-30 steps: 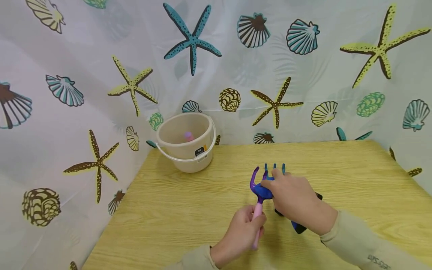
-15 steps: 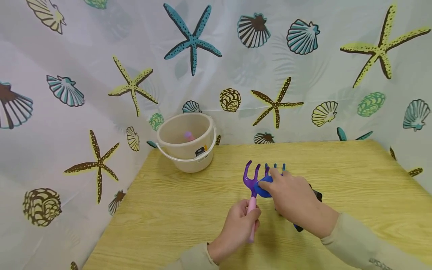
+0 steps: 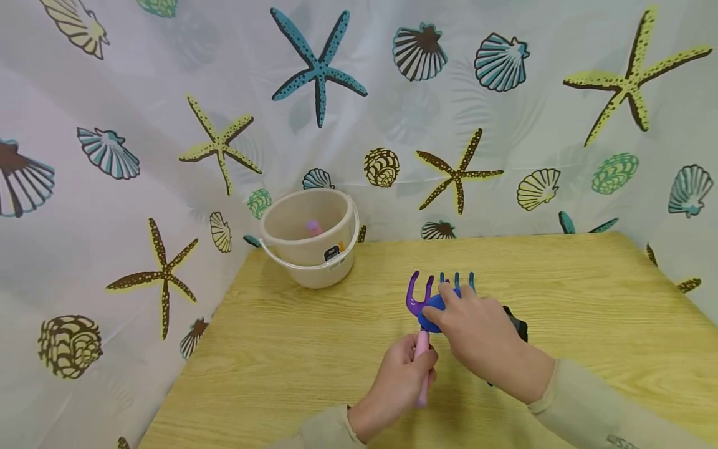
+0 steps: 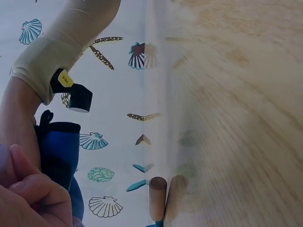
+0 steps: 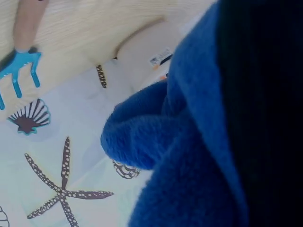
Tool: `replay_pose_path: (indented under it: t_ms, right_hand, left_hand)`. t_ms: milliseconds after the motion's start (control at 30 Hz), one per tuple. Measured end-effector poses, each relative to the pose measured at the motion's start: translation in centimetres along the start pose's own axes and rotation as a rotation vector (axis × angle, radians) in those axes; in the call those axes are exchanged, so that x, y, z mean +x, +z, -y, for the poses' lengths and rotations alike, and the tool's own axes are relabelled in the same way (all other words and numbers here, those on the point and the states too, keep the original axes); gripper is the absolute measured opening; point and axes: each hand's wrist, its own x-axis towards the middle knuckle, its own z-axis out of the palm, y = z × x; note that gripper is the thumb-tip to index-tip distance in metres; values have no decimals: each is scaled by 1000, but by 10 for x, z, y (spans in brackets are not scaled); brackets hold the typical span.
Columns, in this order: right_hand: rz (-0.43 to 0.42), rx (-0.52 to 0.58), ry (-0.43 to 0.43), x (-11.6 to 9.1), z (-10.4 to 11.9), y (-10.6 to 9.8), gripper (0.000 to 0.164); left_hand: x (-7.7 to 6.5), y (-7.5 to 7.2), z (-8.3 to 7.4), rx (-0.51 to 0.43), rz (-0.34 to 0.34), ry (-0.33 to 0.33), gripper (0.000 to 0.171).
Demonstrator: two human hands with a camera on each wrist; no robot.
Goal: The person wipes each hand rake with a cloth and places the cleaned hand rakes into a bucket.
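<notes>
My left hand grips the pink handle of a small hand rake, its purple tined head pointing away from me. In my right hand a fluffy blue cloth is pinched against the right side of that head, hiding its right part and neck. More of the blue cloth, dark-edged, fills the right wrist view. Just beyond my right hand show the tines of a second, teal-blue rake; its brown handle appears in the right wrist view.
A beige bucket with a white carrying handle stands at the back left of the wooden table. A pink and lilac object pokes up inside it. A curtain printed with shells and starfish surrounds the table's back and sides.
The purple rake has shifted left and its tines show more than a second ago. The blue cloth has slid slightly left and down against its head. The bucket and teal-blue rake have stayed put.
</notes>
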Motion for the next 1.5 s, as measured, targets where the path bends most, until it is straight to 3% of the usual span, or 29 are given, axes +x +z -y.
replay_pose_path:
  t_ms: [233,467,567,767,1000,1233,1333,1500]
  right_hand:
    - [-127,-49,16,11,-7,10,34]
    - [-37,56,-28,5,-4,7,50]
    - [-42,26,-14,6,-9,8,47]
    - [-6,-28,31,9,-20,18,63]
    - [-135,-159,5,11,-18,24,48]
    - [-260,-246,5,14,-16,14,38]
    - [-260,-204,27,16,-16,8,37]
    - [-183,-56,45,20,-13,1,45]
  left_hand:
    - [-4,5,1,24,10,23,12]
    - [-1,2,2,-39,-36,-24,13]
    - [-3,1,1,-40,-13,-20,13]
    - [-8,4,-2,-60,41,-42,13]
    - [-10,6,1,-39,25,-1,12]
    - [-10,7,-1,-45,7,10,9]
    - [-11,7,-1,-45,7,13,9]
    - [-13,8,0,-36,8,17,8]
